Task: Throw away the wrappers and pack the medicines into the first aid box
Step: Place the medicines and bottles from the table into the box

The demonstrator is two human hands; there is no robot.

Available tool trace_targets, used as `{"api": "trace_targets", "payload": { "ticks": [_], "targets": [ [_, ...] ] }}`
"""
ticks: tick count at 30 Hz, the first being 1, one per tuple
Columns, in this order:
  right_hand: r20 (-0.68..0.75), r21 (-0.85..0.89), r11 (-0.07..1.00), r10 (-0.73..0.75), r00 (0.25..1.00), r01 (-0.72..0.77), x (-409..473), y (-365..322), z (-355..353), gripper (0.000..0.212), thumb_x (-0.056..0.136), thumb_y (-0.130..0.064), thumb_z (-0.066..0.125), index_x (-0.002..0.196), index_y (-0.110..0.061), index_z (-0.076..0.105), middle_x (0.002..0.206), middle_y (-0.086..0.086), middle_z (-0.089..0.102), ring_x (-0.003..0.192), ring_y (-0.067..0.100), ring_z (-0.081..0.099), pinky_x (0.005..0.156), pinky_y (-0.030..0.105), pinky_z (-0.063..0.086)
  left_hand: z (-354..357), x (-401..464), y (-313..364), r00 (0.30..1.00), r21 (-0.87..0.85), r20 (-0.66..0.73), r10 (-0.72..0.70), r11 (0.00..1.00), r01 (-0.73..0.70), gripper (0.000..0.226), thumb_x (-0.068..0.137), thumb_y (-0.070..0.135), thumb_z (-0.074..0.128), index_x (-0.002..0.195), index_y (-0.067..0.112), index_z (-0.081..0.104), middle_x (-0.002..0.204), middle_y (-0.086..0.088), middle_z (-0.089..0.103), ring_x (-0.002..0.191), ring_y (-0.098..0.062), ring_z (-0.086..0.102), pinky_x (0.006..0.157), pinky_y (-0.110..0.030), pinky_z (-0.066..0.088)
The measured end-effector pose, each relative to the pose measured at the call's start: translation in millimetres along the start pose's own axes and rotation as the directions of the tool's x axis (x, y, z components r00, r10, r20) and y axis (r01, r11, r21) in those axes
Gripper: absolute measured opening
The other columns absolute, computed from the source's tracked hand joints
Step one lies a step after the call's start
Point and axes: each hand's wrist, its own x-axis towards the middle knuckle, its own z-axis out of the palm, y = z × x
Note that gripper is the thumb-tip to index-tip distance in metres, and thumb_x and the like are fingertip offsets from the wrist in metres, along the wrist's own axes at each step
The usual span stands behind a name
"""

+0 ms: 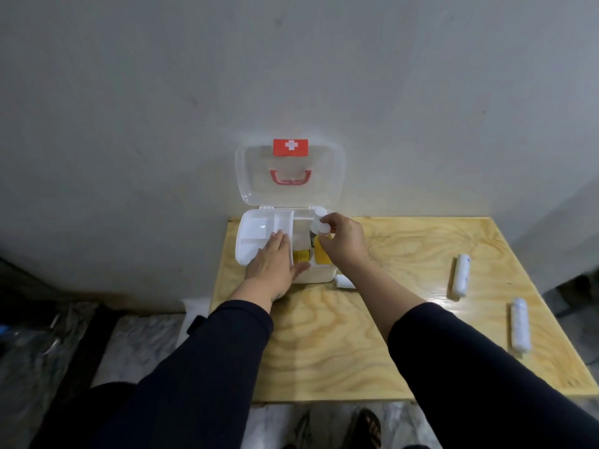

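Desk (pixel 405 319): open surface right of the right hand; far edge meets the wall, box sits at the far-left corner. First aid box (pixel 319 273), lid up, under both hands. Left hand (pixel 272 267) flat, released, bracing the tray (pixel 259 225). Right hand (pixel 343 241) grasping a yellow bottle (pixel 321 254) by its cap, inside the box; lower it straight, beside the other bottle. Two white rolls (pixel 460 275) wait well right.

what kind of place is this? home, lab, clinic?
Probably a plain room at home, not a clinic: bare plaster wall, a small plywood table against it, and marble-look floor.
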Motion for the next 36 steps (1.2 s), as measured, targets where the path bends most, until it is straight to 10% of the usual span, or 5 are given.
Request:
{"api": "trace_targets", "payload": {
  "ticks": [10,25,32,36],
  "targets": [
    [0.084,-0.069,0.998,0.006,0.996,0.0,-0.6,-3.2,-27.3,0.041,0.084,-0.011,0.064,0.125,-0.01,0.057,0.125,0.01,0.062,0.115,0.023,0.058,0.093,0.031,0.048,-18.7,2.4,7.9,0.998,0.082,0.05,0.039,0.996,-0.043,0.079,0.097,0.052,0.04,0.155,0.01,0.006,0.164,-0.005,0.004,0.151,-0.021,0.005,0.123,-0.044,0.006],
    [-0.011,-0.346,0.834,0.454,0.891,-0.43,-58.4,96.0,-171.2,0.043,0.088,-0.017,0.053,0.131,-0.011,0.054,0.112,0.013,0.07,0.1,0.024,0.065,0.083,0.03,0.05,-11.7,18.6,177.7,0.885,0.069,0.184,0.427,0.893,-0.445,0.044,0.093,0.036,0.051,0.134,0.021,0.053,0.137,0.001,0.057,0.122,-0.022,0.055,0.101,-0.039,0.047],
    [-0.197,-0.324,0.702,0.605,0.771,-0.634,-83.2,178.3,-210.8,0.027,0.086,-0.007,0.053,0.109,-0.005,0.067,0.111,0.011,0.068,0.104,0.028,0.064,0.083,0.035,0.055,34.0,29.2,234.8,0.841,0.012,0.265,0.472,0.87,-0.492,0.045,0.094,0.036,0.051,0.136,0.02,0.052,0.138,0.001,0.056,0.125,-0.022,0.054,0.102,-0.036,0.045],
    [-0.263,-0.256,0.648,0.668,0.697,-0.717,-84.7,219.4,-210.2,0.04,0.096,-0.021,0.045,0.058,-0.009,0.046,0.06,0.007,0.049,0.07,0.031,0.059,0.047,0.026,0.038,55.2,45.0,248.7,0.849,0.015,0.293,0.44,0.886,-0.464,0.046,0.093,0.038,0.052,0.136,0.021,0.053,0.14,0.001,0.055,0.126,-0.022,0.053,0.103,-0.037,0.044]
  ]
}}
